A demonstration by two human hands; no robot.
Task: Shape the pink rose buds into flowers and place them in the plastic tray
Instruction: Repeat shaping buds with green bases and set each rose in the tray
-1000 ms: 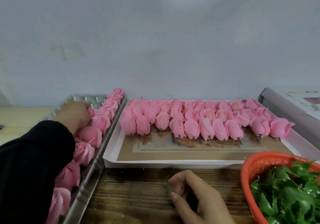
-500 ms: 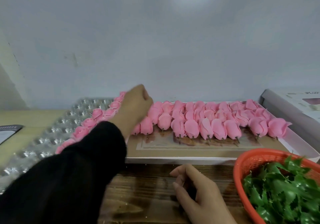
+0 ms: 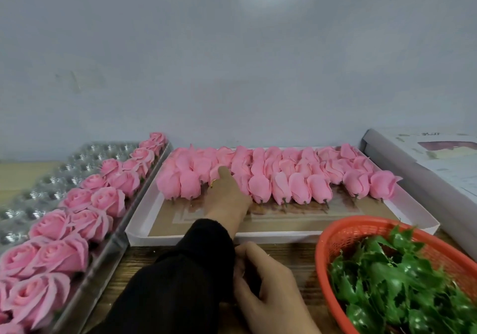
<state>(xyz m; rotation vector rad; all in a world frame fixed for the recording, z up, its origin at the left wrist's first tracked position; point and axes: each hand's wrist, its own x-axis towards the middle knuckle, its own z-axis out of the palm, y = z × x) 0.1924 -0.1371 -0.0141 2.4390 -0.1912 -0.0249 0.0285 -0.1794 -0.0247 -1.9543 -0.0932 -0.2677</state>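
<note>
Rows of pink rose buds [image 3: 299, 189] lie with their stems toward me in a shallow white box [image 3: 258, 235]. My left hand [image 3: 227, 197], in a black sleeve, reaches into the front row, and its fingers close around one bud there. My right hand [image 3: 265, 284] rests curled on the wooden table [image 3: 144, 261] in front of the box; I cannot tell whether it holds anything. At the left, the clear plastic tray [image 3: 38, 179] holds two rows of shaped pink flowers [image 3: 108, 200] along its right side.
An orange basket [image 3: 361, 224] full of green leaves [image 3: 387, 282] stands at the front right, touching the white box's corner. A grey-and-white carton [image 3: 426, 168] lies along the right edge. A grey wall rises right behind everything.
My left hand left the plastic tray, swung right across the box's left end and dropped onto a front-row bud. My right hand stayed in place on the table.
</note>
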